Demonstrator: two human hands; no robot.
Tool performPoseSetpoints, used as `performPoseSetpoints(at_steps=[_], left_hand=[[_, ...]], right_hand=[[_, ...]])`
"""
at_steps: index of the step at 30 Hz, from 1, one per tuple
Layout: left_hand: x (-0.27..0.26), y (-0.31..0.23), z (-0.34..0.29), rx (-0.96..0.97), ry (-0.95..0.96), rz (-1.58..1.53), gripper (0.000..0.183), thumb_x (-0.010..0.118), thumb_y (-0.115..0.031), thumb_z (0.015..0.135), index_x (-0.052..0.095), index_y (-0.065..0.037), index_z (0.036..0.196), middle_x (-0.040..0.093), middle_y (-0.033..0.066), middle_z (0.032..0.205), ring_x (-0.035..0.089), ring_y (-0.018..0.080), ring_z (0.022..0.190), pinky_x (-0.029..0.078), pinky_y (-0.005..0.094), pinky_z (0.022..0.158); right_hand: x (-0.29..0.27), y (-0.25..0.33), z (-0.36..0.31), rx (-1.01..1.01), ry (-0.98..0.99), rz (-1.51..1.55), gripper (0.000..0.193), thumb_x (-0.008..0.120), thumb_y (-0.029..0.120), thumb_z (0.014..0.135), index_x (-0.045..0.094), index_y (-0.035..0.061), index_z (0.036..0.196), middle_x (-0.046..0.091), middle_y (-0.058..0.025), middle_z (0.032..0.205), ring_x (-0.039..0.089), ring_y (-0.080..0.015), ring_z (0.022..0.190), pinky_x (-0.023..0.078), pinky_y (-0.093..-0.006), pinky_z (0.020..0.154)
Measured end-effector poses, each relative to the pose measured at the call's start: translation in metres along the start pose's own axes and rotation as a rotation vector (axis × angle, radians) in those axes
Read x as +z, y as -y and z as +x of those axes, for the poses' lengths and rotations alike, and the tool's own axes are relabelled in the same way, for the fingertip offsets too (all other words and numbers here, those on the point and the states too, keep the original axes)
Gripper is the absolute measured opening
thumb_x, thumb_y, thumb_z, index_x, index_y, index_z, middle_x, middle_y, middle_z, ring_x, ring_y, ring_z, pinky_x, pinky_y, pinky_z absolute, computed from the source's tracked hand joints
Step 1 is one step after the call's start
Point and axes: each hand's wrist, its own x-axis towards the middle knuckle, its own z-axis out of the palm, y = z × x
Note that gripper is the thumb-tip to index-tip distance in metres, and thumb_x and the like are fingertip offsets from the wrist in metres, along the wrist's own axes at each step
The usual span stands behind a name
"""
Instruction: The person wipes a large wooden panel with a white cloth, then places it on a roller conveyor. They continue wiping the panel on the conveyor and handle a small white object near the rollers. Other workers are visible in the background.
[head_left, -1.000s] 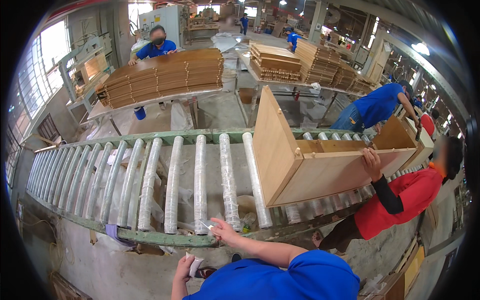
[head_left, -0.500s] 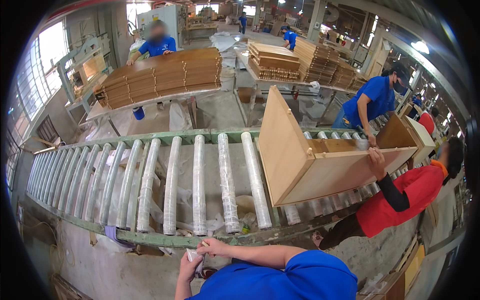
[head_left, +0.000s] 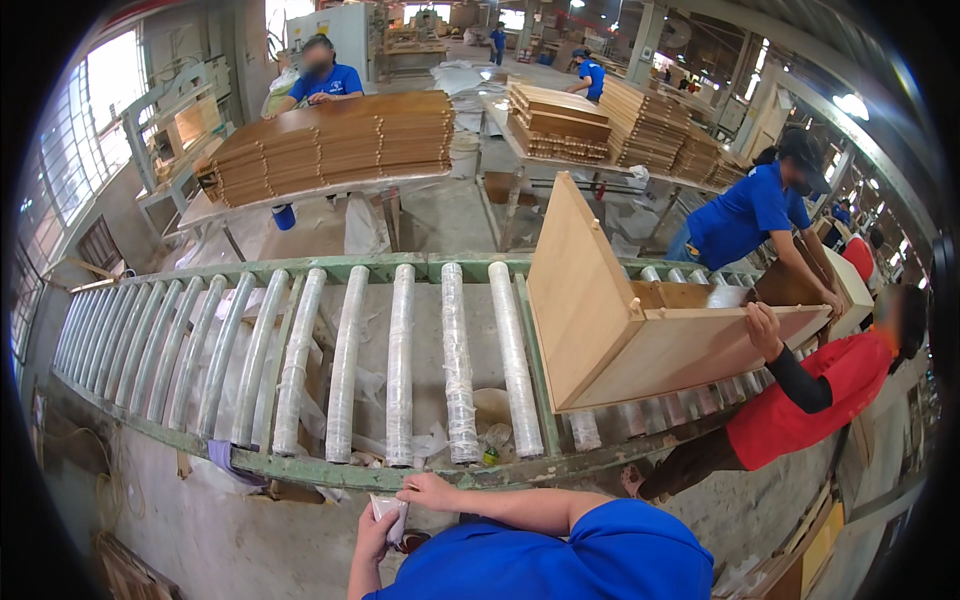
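My left hand [head_left: 374,535] is closed around a small whitish plastic bag [head_left: 390,512] in front of my body, on the near side of the roller conveyor [head_left: 300,468]. Just right of the bag's top is my right hand [head_left: 430,492], its fingers pinched together; whatever they hold is too small to make out. Further right, an open wooden cabinet frame [head_left: 590,300] with small pegs along its edges rests on the rollers, apart from both my hands.
A person in red [head_left: 810,410] grips the cabinet frame's near panel. Across from them, a person in blue [head_left: 745,215] reaches into its right end. Stacked brown panels [head_left: 335,150] lie on a table at far left, with another person behind; more wooden stacks [head_left: 560,120] stand farther right.
My right hand has shifted slightly right, and the bag shows more plainly in my left. The person in blue leans farther over the cabinet frame, arms reaching right.
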Motion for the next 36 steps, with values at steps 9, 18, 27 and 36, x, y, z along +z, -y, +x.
performPoseSetpoints(at_steps=[9, 18, 27, 36], left_hand=[[-0.022, 0.009, 0.018, 0.024, 0.016, 0.024, 0.045, 0.060, -0.013, 0.082, 0.045, -0.002, 0.123, 0.055, 0.0086, 0.113, 0.053, 0.0168, 0.101, 0.044, 0.0318, 0.086], [-0.084, 0.005, 0.029, -0.202, -0.041, 0.093, 0.032, 0.055, -0.031, 0.085, 0.057, -0.008, 0.107, 0.061, 0.0006, 0.094, 0.056, 0.0087, 0.080, 0.046, 0.0244, 0.066], [-0.096, 0.000, 0.073, -0.269, -0.089, 0.265, 0.040, 0.054, -0.043, 0.084, 0.064, -0.005, 0.088, 0.061, 0.0005, 0.076, 0.055, 0.0093, 0.064, 0.043, 0.0246, 0.057], [-0.122, 0.005, 0.093, -0.348, -0.136, 0.626, 0.058, 0.056, -0.057, 0.075, 0.066, 0.000, 0.082, 0.062, 0.0056, 0.076, 0.055, 0.0136, 0.064, 0.042, 0.0282, 0.057]], right_hand=[[-0.023, -0.058, 0.021, -0.572, -0.160, -0.650, 0.024, 0.053, 0.022, 0.085, 0.061, -0.0005, 0.085, 0.062, -0.0175, 0.082, 0.059, -0.0306, 0.076, 0.048, -0.0370, 0.071], [-0.046, -0.032, 0.011, 0.397, -0.104, 0.193, 0.032, 0.043, 0.030, 0.089, 0.058, 0.0033, 0.079, 0.044, 0.0015, 0.062, 0.041, -0.0073, 0.058, 0.034, -0.0256, 0.054], [-0.013, -0.038, 0.026, -0.007, -0.130, -0.234, 0.018, 0.054, 0.018, 0.086, 0.056, -0.0001, 0.086, 0.047, -0.0092, 0.077, 0.048, -0.0189, 0.067, 0.039, -0.0288, 0.062], [0.005, -0.024, 0.043, 0.134, -0.010, -0.259, 0.021, 0.054, 0.022, 0.085, 0.056, 0.0039, 0.096, 0.057, -0.0120, 0.067, 0.054, -0.0248, 0.059, 0.042, -0.0344, 0.056]])
